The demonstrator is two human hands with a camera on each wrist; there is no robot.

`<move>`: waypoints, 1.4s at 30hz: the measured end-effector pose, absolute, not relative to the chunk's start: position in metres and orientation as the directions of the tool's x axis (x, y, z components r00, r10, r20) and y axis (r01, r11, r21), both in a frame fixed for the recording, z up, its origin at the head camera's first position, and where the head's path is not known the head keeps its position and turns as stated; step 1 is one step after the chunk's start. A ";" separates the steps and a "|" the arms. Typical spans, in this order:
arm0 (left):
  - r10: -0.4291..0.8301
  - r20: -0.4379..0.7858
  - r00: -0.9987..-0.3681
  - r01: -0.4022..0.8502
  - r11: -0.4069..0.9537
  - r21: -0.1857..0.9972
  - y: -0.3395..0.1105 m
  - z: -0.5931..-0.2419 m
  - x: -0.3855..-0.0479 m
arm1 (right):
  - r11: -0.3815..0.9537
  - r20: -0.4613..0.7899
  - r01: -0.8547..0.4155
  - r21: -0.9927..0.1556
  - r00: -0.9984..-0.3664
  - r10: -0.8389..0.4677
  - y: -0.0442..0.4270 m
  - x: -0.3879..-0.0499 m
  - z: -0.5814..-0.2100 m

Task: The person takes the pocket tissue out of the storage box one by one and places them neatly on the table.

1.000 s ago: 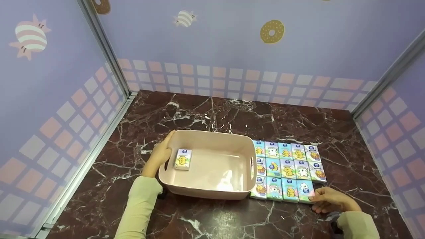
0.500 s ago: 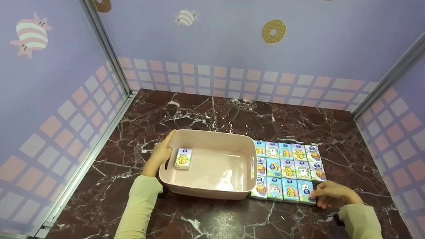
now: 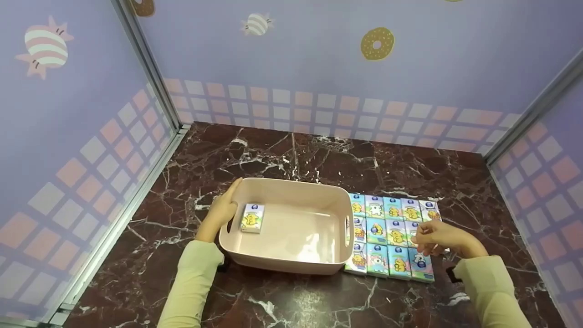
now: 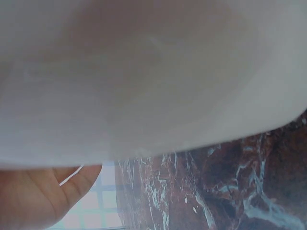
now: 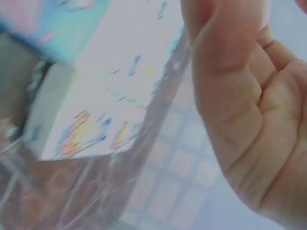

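My left hand point(image 3: 222, 210) grips the left end of a pale pink plastic basket point(image 3: 291, 182), its index finger lying along the rim; in the left wrist view the basket's wall hides most of the fingers. One small pack of tissues with a yellow cartoon figure, a tissue pack point(image 3: 252, 218), lies inside at the left. Above the right end of several tissue packs point(image 3: 396, 232) laid in three rows hovers my right hand point(image 3: 444, 238), fingers loosely bent. I see nothing held in it. It covers part of the middle row's right end.
The tissue packs stand against the basket's right side, partly hidden by its rim. A dark red marbled table point(image 3: 291, 155) lies beneath everything. Patterned purple walls point(image 3: 309, 54) close off the back and both sides.
My right hand has left the front row's right-hand tissue pack and moved away from me, over the middle row. That tissue pack stays in its place. The left hand and the basket have not moved.
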State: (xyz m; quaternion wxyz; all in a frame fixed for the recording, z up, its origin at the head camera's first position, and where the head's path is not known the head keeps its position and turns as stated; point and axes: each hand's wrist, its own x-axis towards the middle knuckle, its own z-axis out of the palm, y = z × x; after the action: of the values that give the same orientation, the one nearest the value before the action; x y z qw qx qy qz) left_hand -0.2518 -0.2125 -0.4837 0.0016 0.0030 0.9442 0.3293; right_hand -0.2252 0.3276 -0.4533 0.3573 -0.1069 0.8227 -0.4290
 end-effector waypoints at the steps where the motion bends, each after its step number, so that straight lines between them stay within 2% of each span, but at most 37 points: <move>1: 0.007 -0.003 -1.000 0.004 0.781 0.625 -0.212 -0.483 -0.252 | 0.608 -0.482 0.110 -0.786 -0.724 -0.494 0.322 -0.227 -0.450; 15: 0.005 -0.004 -1.000 0.001 0.784 0.620 -0.213 -0.485 -0.253 | 0.590 -0.318 -0.195 -0.784 -0.690 -0.650 0.239 -0.243 -0.409; 24: 0.015 0.005 -1.000 0.015 0.778 0.628 -0.213 -0.483 -0.252 | 0.545 -0.200 -0.328 -0.772 -0.688 -0.697 0.185 -0.252 -0.379; 30: 0.018 0.022 -1.000 0.028 0.784 0.620 -0.214 -0.484 -0.252 | 0.504 -0.160 -0.313 -0.805 -0.703 -0.693 0.147 -0.258 -0.369; 42: 0.019 0.029 -0.999 0.033 0.780 0.625 -0.214 -0.485 -0.251 | 0.423 -0.216 -0.145 -0.895 -0.688 -0.692 0.095 -0.279 -0.387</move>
State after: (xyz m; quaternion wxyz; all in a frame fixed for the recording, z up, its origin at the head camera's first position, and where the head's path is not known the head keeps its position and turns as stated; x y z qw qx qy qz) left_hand -0.2509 -0.2137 -0.4846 -0.0106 0.0138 0.9433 0.3315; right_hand -0.2794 0.0952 -0.3868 0.2930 -0.2645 0.7910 -0.4675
